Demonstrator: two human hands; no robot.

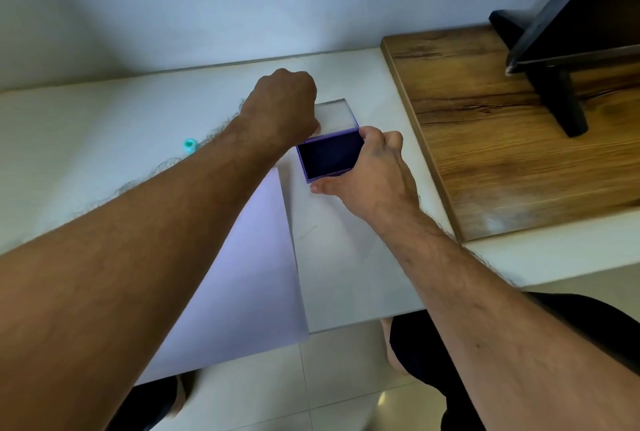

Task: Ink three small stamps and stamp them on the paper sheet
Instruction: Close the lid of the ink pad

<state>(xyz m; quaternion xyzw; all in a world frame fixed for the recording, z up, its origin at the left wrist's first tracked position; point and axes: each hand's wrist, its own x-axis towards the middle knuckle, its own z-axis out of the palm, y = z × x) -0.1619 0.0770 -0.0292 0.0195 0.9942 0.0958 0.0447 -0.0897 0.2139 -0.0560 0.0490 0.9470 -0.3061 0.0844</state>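
One ink pad (329, 156) lies open on the bench (104, 118), its clear lid (334, 115) behind it. The right hand (377, 167) has its grip around the pad's edge; the left hand (282, 101), fingers curled, touches the lid, its hold unclear. One teal stamp (190, 145) and one paper sheet (249, 257) lie left of the pad.

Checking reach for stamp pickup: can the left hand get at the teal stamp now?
Probably yes, once freed: the teal stamp stands alone beside the left forearm, nothing around it. But the left hand is at the ink pad's lid.

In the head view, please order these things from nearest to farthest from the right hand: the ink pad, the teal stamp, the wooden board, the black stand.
1. ink pad: gripped by the right hand.
2. wooden board: just to its right.
3. teal stamp: on the left, beyond the left forearm.
4. black stand: far right, on the board.
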